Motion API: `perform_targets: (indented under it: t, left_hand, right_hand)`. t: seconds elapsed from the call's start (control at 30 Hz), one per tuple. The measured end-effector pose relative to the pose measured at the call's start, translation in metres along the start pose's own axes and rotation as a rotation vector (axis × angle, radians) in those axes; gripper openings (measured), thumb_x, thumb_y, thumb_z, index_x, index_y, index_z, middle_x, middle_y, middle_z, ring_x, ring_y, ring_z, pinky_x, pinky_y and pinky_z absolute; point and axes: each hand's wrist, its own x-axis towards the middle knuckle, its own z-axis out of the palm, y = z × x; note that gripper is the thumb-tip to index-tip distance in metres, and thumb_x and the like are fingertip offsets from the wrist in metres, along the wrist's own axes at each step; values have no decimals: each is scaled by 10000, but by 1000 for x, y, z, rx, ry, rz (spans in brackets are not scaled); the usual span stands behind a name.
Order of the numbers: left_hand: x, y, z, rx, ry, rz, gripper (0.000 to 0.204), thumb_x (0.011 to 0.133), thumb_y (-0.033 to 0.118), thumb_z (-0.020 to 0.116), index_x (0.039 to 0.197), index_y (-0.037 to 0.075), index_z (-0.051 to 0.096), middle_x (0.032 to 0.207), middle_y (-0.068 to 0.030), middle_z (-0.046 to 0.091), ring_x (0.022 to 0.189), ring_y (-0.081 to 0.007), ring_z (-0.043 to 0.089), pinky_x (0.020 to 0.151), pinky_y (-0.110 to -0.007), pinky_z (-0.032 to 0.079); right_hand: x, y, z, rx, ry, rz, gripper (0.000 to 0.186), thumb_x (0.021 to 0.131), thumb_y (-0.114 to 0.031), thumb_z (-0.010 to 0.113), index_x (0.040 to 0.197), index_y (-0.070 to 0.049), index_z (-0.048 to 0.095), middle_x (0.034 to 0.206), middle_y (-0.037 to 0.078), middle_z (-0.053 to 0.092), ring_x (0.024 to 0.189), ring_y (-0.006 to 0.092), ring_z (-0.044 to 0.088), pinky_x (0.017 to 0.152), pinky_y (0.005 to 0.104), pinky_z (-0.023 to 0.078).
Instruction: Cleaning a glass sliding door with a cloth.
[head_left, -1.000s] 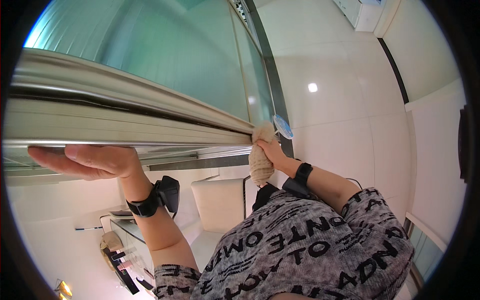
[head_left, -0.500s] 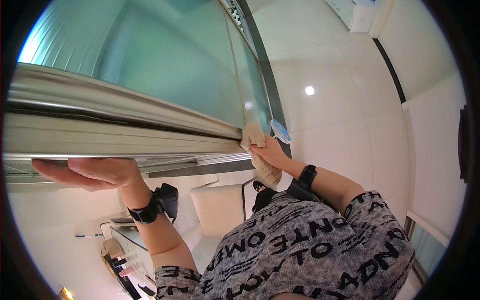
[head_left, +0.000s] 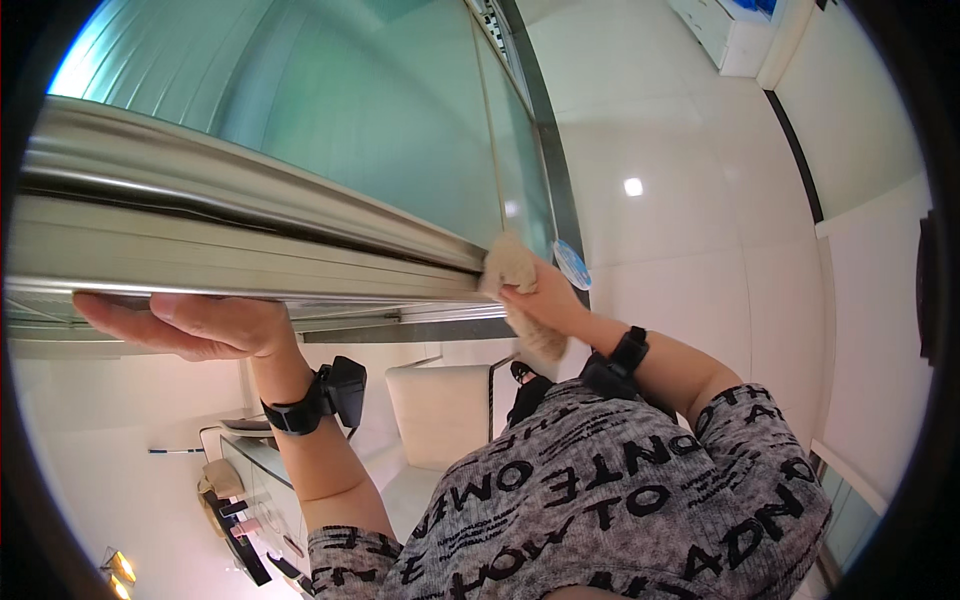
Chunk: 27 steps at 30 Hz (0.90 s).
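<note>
Nearest you, your left hand (head_left: 215, 325) lies flat, fingers straight, against the near long edge of one pale metal frame (head_left: 250, 250). Your right hand (head_left: 548, 300) is closed around one beige cloth (head_left: 510, 268) at the frame's right end. Expect the cloth to be light, soft and limp, hard to damage; its bunched middle looks the surest hold. Just beyond that hand is one blue-and-white disc (head_left: 572, 267); farther off, one white cabinet (head_left: 725, 35).
</note>
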Motion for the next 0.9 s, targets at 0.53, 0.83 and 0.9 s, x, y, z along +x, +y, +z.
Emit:
perform_targets:
  t: [0.53,0.83,0.9]
  left_hand:
    - [6,17,-3,34,-40,-63,583,913,293,308,1362,-71,231,1358,-220,320,1229,-303,368,1002,-373,335]
    - [5,20,-13,109,-75,-43,577,913,274,296,1363,-78,218,1395,-229,275,1271,-320,316,1040,-389,287]
    - [2,22,-8,95,-91,-52,564,918,246,288,1370,-78,198,1406,-228,259,1295,-323,287,1058,-393,267]
  right_hand:
    - [-10,-35,5,158,49,-390,468,750,-112,628,1179,2,479,1168,190,475,1103,349,443,941,378,354]
    - [33,-99,14,112,33,-641,376,735,-108,643,1088,-35,537,1062,168,509,954,326,498,844,392,397]
    - [37,-41,15,18,-109,-514,351,731,-103,645,1061,-41,545,1041,163,513,934,321,503,832,390,402]
